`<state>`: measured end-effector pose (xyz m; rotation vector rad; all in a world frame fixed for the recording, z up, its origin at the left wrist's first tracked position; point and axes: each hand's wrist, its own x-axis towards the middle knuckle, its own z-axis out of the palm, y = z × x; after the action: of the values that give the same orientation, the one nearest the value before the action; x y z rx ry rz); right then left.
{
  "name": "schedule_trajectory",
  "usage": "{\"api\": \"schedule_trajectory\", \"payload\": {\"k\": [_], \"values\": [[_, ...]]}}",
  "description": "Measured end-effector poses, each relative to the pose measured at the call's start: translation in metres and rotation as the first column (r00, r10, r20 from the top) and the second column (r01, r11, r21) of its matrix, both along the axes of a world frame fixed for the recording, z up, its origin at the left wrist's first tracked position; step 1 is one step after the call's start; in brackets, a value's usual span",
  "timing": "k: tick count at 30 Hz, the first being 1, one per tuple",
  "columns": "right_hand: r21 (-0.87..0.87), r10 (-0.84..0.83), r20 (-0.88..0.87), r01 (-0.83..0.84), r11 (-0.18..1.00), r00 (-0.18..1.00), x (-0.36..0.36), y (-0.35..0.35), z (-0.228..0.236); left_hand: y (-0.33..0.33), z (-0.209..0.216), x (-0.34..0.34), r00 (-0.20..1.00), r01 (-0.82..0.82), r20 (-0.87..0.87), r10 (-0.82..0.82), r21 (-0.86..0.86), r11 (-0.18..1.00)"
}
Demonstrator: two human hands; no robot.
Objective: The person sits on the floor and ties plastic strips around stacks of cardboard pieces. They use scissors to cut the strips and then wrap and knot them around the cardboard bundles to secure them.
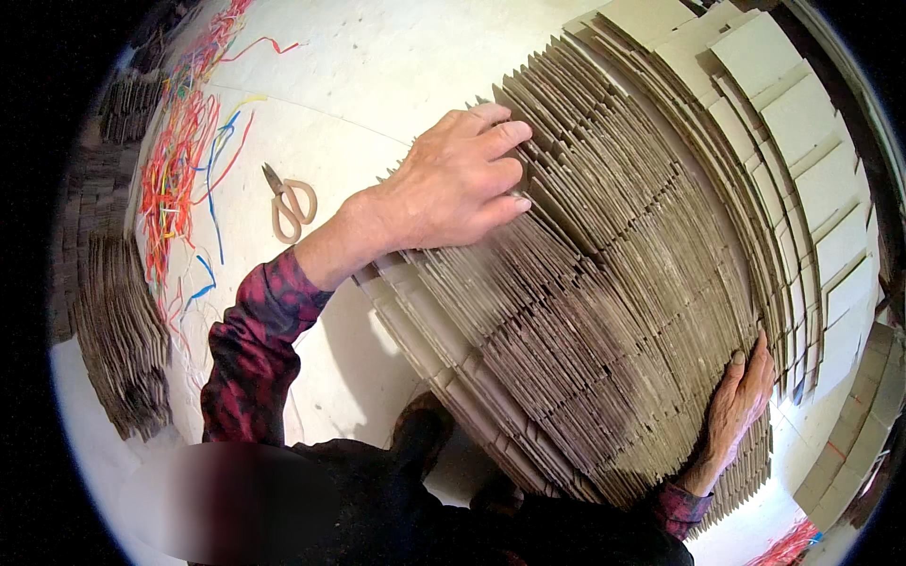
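Note:
A large bank of thin grey-brown cardboard pieces stands on edge in tightly packed rows in front of me. My left hand lies over its far left part, fingers bent round the top edges beside a dark gap between the pieces. What its fingertips touch inside the gap is hidden. Down at the right side, my right hand rests against the outer edge of the rows with its fingers stretched out. Under my left forearm, paler cardboard pieces lean at the near left edge of the bank.
Scissors with beige handles lie on the pale surface at left. Beyond them is a tangle of red, blue and yellow strips. More stacked cardboard stands at far left, and overlapping pale cardboard sheets line the right.

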<state>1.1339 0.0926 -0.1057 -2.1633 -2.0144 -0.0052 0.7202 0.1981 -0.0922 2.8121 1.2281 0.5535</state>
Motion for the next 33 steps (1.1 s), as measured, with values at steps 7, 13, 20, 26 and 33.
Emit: {"api": "schedule_trajectory", "payload": {"k": [7,13,20,26,33], "values": [[-0.034,-0.025,0.017,0.025,0.999,1.000,0.000,-0.001,0.001,0.012,0.005,0.006,1.000,-0.003,0.006,0.004,-0.145,0.989],[0.008,0.006,-0.022,-0.005,1.000,1.000,-0.002,-0.002,0.002,0.024,-0.012,0.019,0.992,-0.095,0.076,0.101,-0.082,0.992],[-0.003,0.008,-0.008,-0.008,1.000,1.000,-0.004,0.000,0.004,0.025,-0.011,0.022,0.980,-0.197,-0.048,0.191,-0.159,0.967],[0.019,0.010,0.014,-0.011,1.000,1.000,-0.004,-0.001,0.005,0.024,-0.002,0.023,0.986,-0.162,-0.023,0.163,0.023,0.986],[0.003,0.005,0.008,-0.005,1.000,1.000,-0.004,-0.001,0.005,0.037,-0.011,0.018,0.998,-0.059,-0.003,0.059,0.008,0.998]]}}
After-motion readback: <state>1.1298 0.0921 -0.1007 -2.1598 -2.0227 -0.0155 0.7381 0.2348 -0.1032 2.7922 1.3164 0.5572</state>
